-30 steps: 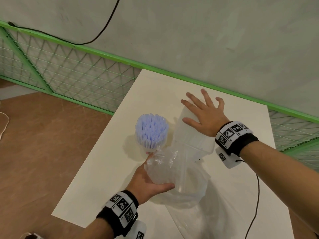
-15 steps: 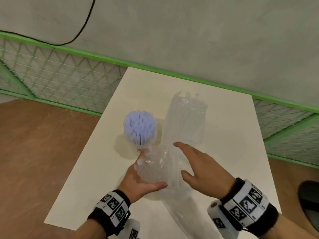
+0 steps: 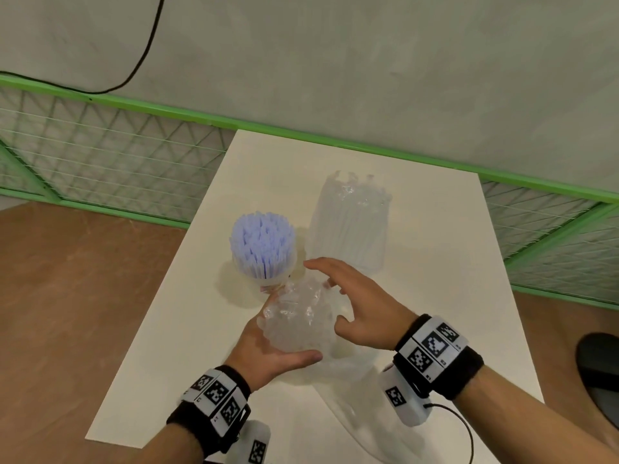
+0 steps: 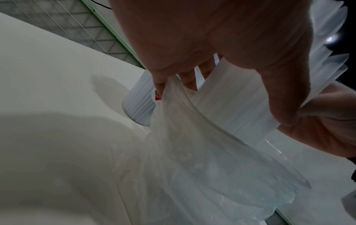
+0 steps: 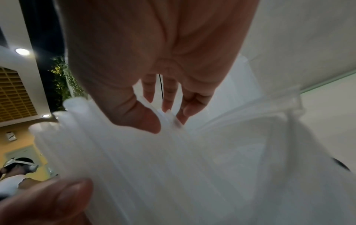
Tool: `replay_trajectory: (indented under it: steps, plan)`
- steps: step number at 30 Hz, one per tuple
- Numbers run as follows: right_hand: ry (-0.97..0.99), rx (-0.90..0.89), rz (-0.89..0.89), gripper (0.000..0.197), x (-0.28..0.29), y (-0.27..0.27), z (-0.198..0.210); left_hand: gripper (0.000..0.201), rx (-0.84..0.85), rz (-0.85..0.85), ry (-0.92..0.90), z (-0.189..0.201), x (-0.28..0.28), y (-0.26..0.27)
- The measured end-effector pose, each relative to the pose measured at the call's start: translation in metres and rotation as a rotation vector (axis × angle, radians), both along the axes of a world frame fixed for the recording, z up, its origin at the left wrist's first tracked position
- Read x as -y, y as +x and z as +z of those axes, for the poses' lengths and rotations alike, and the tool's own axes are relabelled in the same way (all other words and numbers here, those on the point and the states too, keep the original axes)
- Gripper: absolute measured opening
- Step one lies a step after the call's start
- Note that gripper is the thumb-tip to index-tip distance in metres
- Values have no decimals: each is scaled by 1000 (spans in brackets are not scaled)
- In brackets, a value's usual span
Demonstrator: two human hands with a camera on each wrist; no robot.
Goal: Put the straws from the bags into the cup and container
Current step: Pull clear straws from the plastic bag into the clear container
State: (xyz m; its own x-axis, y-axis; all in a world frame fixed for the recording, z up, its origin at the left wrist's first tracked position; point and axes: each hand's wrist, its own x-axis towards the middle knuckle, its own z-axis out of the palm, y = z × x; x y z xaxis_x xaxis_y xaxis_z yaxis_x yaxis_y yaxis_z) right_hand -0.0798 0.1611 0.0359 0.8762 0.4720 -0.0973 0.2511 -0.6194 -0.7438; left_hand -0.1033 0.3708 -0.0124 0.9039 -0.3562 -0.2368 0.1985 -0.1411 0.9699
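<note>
2 hands (image 3: 318, 333), 1 cup (image 3: 264, 262), 2 straw bundles (image 3: 348, 229)

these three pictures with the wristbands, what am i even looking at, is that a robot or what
No robot: a person is working with bare hands, wearing cameras. The wide picture comes from a head camera looking down at a white table. The other two come from cameras strapped at each wrist, looking along the palm, hence the huge blurry skin.

On the table stands a cup packed with purple straws. Beside it lies a bag of clear straws.

The left hand grips a bundle of clear straws standing in a clear container, with loose plastic bag around it. The right hand reaches over the bundle's top, its fingers straight.
</note>
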Motion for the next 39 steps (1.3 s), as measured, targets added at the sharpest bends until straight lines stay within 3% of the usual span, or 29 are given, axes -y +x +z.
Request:
replay_trajectory:
  steps: [5,13,20,26,32,36,39]
  plan:
    - [-3,15,-66,81,5,-3,-1,77,0,-6,9,-2,-1,2]
    - [107,99,-116,41,1,-7,-6,76,-23,3,45,-5,-3,4]
    - [167,188,-270,24,5,-13,-12,74,-43,21,12,-4,-3,5]
    - [188,179,-406,15,-2,-21,-19,72,-59,38,10,-5,-2,7]
    - [89,429,-474,8,-5,-21,-16,67,-56,43,8,-4,-1,7]
    - [42,453,-475,20,-5,-17,-19,70,-54,47,6,-3,-2,8]
    - [-40,439,-370,26,-12,-15,-26,67,-59,50,10,-3,-1,7]
